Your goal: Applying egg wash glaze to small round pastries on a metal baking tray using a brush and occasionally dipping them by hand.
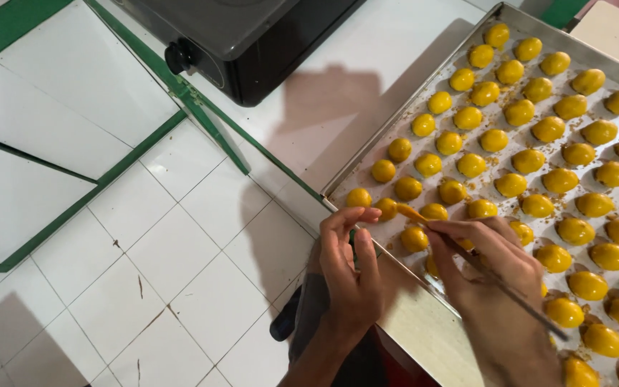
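Note:
A metal baking tray (424,93) lies on the white tiled floor, filled with rows of small round yellow glazed pastries (511,184). My right hand (492,269) holds a thin brush (467,254). Its yellow-coated tip (411,213) rests by a pastry (415,238) near the tray's front left corner. My left hand (351,269) is raised at the tray's near edge, fingers loosely curled with the tips close to a pastry (386,208). It holds nothing that I can see.
A black box-shaped appliance (252,39) with a round knob stands on the floor behind the tray's left side. Green strips (202,115) run across the white tiles (180,272). A dark object (286,326) lies under my left forearm.

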